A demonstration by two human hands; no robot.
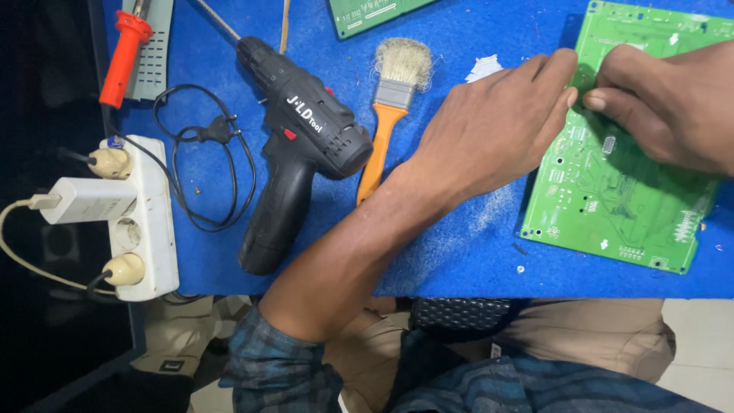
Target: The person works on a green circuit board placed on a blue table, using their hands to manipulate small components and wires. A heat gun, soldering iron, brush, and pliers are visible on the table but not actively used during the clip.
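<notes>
At the right end of the blue table (459, 260), near its front edge, lies a green circuit board (619, 176), flat, solder side up, one corner reaching the table's front right. Left hand (489, 130) rests palm-down with fingertips bunched narrow on the board's upper left edge; right hand (665, 107) comes in from the right, thumb and fingers pressed close on the board's upper surface beside them. Whether anything small is pinched between the fingers: cannot tell. Judgement: board is light, thin and stiff, but brittle at traces and joints; bare solder points may prick. Best held by bare edges or corners, not by the face. Left of the board: orange-handled brush (390, 115), black cordless drill (294, 145), white power strip (141, 222) at the table's left edge.
</notes>
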